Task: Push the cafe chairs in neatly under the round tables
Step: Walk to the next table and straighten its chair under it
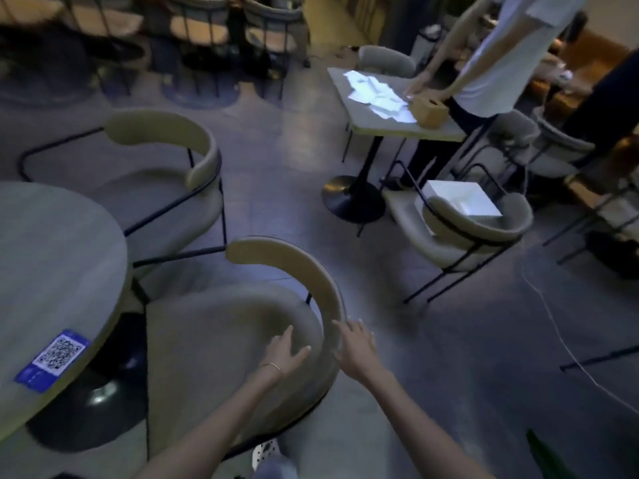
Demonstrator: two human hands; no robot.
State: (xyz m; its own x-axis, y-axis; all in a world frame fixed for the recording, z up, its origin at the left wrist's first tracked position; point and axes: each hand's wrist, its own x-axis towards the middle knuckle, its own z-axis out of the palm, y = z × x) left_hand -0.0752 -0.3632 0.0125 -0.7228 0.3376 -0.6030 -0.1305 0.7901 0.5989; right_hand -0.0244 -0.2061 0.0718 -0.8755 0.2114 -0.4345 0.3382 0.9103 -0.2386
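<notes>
A round grey table (52, 250) with a blue QR sticker fills the left side. Directly in front of me a beige cafe chair (221, 344) with a curved backrest and black frame stands at the table's edge. My left hand (285, 352) hovers open over the inner side of the backrest's near end. My right hand (356, 347) is open with spread fingers at the outer side of the same backrest, close to it; contact is unclear. A second matching chair (162, 167) stands further back beside the table.
A square table (377, 122) with white papers and a wooden box stands at the upper right, a person in a white shirt leaning on it. A chair (460, 233) holding a white box sits near it. A white cable (560, 347) runs over the floor at the right.
</notes>
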